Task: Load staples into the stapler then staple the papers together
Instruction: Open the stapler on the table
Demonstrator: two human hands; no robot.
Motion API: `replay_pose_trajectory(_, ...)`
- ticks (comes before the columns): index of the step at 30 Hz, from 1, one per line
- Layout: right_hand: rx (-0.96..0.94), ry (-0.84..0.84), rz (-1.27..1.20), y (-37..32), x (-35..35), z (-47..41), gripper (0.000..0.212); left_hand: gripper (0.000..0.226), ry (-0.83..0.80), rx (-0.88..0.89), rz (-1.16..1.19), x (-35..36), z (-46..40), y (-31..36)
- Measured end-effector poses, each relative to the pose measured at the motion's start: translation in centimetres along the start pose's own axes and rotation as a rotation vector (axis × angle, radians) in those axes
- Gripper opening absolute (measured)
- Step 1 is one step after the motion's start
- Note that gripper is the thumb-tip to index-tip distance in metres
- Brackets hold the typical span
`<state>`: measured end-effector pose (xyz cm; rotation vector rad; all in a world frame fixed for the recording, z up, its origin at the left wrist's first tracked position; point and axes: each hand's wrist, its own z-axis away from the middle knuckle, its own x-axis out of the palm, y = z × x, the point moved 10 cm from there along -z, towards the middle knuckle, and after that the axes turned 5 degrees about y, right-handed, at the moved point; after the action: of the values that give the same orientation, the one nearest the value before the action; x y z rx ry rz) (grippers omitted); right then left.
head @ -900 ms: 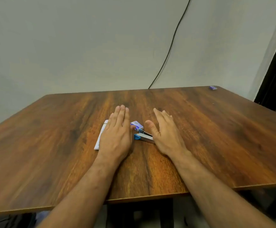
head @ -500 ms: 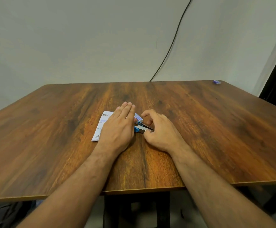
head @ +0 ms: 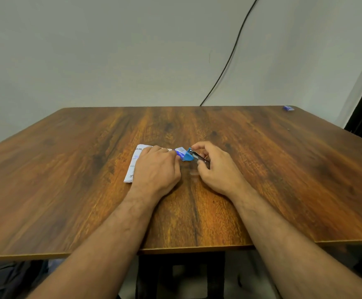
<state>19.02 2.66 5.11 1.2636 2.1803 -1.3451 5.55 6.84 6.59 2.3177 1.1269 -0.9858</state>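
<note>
A small blue and silver stapler (head: 190, 156) is lifted slightly off the wooden table (head: 262, 180), gripped by my right hand (head: 216, 169). Its blue end points left. Just left of it lies a small blue and white staple box (head: 180, 152), touching the fingertips of my left hand (head: 156, 171). That hand rests curled on a folded white printed paper (head: 133, 167), covering most of it. Whether the left fingers pinch the box is hidden.
A second small blue box (head: 288, 108) sits at the table's far right corner. A black cable (head: 229, 59) runs down the wall behind the table. A dark doorway edge stands at the far right.
My right hand closed around the stapler and raised its blue end off the table. My left hand went from flat to curled on the paper, fingertips at the staple box.
</note>
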Motion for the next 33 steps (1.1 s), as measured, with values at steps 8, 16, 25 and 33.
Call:
replay_pose_trajectory(8, 0.200, 0.102, -0.259, 1.9, -1.5, -0.3, 0.035, 0.023, 0.083, 0.013, 0.013, -1.3, 0.0, 0.3)
replay_pose_trajectory(16, 0.466, 0.058, -0.591, 2.0, -0.8, -0.2, 0.017, 0.028, 0.055, -0.322, 0.659, -2.2, -1.4, 0.8)
replay_pose_trajectory(25, 0.427, 0.088, -0.726, 3.5, 0.7, 0.0, 0.023, 0.008, 0.045, -0.422, 1.097, 1.3, -0.7, 0.7)
replay_pose_trajectory(33, 0.419, 0.066, -0.663, 3.4, 1.1, -0.1, 0.021, 0.024, 0.164, -0.402, 0.923, -0.4, -0.9, 0.7)
